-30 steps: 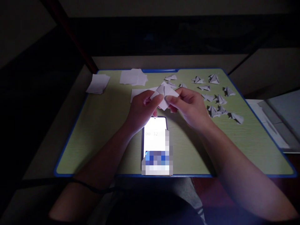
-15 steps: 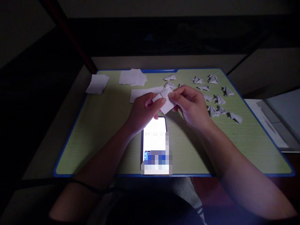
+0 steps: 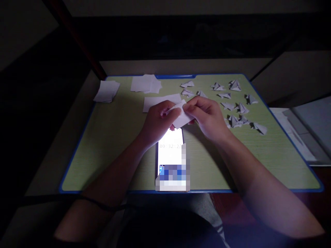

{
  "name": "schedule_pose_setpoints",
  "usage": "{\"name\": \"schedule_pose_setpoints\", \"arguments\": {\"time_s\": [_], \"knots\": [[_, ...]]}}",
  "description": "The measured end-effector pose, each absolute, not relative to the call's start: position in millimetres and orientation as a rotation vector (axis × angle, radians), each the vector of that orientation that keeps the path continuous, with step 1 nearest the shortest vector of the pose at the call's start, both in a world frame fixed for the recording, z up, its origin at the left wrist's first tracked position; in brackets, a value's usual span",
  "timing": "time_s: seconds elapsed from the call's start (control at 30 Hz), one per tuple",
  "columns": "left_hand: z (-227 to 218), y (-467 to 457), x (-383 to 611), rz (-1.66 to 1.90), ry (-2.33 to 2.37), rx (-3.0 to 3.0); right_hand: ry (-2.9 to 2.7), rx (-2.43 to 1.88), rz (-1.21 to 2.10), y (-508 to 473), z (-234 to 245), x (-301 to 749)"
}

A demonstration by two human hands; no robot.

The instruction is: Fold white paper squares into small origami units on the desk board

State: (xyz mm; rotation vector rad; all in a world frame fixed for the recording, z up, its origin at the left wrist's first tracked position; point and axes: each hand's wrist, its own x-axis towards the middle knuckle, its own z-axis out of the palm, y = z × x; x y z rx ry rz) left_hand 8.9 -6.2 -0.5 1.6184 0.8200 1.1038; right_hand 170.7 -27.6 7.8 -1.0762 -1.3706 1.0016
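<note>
A small folded piece of white paper is held tilted between both hands, above the top end of a lit phone. My left hand pinches its left side, thumb on the near face. On the right side, my right hand grips the paper with its thumb near the top edge; the fingers behind are mostly hidden. Just beyond the hands lies a white paper strip, partly covered by my left hand. Several folded paper pieces are spread over the right part of the table.
The small green table has a blue rim. Loose white sheets lie at its back, and a paper stack sits at the back left corner. Right of the table are papers and a grey board-like object. A dark cable crosses my left arm.
The paper has turned slightly and dropped a little in my hands, and a fold seen on its upper part no longer shows. My right hand has shifted slightly left.
</note>
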Motion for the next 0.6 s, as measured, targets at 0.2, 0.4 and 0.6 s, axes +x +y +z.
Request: {"name": "schedule_pose_setpoints", "arguments": {"time_s": [0.2,0.4,0.6], "knots": [[-2.1,-4.1,9.4,1.147,0.81,1.596,-1.389,-1.057,1.018,-28.3,7.9,170.4],[-0.8,-4.4,8.7,1.156,0.766,1.561,-1.37,-1.021,1.061,-28.1,7.1,170.4],[-2.3,-4.6,7.9,1.14,0.779,1.572,-1.394,-1.045,1.034,-28.9,6.9,169.8]]}}
